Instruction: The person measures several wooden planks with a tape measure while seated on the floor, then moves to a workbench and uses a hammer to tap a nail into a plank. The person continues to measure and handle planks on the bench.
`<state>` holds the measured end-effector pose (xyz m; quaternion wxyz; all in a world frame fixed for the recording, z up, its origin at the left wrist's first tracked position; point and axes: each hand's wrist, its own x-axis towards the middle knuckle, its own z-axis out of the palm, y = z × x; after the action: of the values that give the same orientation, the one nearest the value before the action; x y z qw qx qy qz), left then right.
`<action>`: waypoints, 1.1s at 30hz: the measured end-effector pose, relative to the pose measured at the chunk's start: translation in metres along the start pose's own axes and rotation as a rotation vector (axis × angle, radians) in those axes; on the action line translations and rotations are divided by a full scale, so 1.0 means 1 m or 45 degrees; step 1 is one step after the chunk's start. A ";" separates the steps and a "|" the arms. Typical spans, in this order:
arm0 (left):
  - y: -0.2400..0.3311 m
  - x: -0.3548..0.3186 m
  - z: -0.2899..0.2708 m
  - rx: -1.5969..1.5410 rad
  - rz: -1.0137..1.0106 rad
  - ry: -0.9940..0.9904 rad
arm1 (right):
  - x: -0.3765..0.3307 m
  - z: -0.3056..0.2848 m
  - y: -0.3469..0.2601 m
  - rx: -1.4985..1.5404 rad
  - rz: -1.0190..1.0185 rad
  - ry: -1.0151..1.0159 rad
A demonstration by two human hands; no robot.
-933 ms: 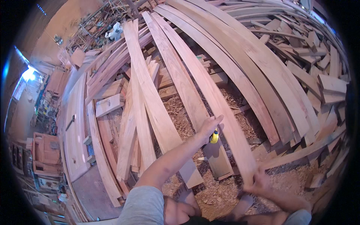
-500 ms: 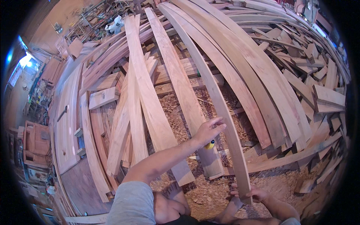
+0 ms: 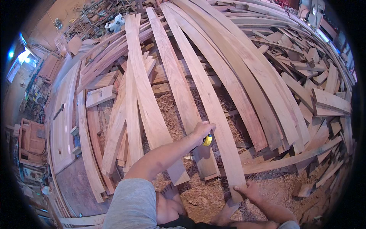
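From the head view, your left hand (image 3: pixel 202 129) is closed around a small yellow tool (image 3: pixel 207 140), probably a tape measure, and rests on a long plank (image 3: pixel 206 99) that runs away from you up the pile; your right hand (image 3: pixel 249 190) clamps the near end of that same plank, fingers curled over its edge. The plank lies across other loose boards (image 3: pixel 145 95) and a bed of wood shavings (image 3: pixel 198 198), with your bare foot (image 3: pixel 171 192) just beside its near end. That is your main risk: if the right-hand grip slips or the plank slides on the boards beneath it, the end could drop towards your toes, and the rough edges could give your fingers splinters. The heaped offcuts (image 3: pixel 320 99) on your right look unstable too, so a shove on the plank may shift its neighbours. Much is hard to read: the yellow tool is mostly buried in your palm, so you cannot tell whether any tape is drawn out; the plank's far end bends into the fisheye rim; your other foot is cut off at the lower edge; what supports the plank underneath is hidden.
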<state>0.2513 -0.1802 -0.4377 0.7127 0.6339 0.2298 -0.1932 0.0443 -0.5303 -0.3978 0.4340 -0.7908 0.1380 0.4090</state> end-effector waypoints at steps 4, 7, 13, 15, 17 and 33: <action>0.003 -0.003 0.003 0.049 -0.023 0.094 | 0.002 0.022 0.014 0.077 -0.056 0.227; 0.014 -0.011 0.011 0.032 0.086 0.097 | 0.006 0.022 0.026 0.042 -0.111 0.285; 0.062 -0.024 0.036 -0.044 0.368 0.111 | -0.003 0.014 0.020 0.067 -0.288 0.497; 0.081 -0.022 0.042 0.002 0.404 0.071 | -0.003 0.002 0.001 0.145 -0.294 0.569; 0.097 -0.019 0.052 -0.075 0.396 -0.055 | 0.001 -0.022 -0.027 0.009 -0.361 0.702; 0.150 -0.197 0.056 0.018 -0.382 -0.200 | -0.124 0.034 -0.272 0.159 -0.880 0.352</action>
<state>0.1796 -0.2206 -0.1975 0.6872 0.5806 0.2640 -0.3480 0.1041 -0.3609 -0.1567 0.5711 -0.8104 -0.0548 0.1185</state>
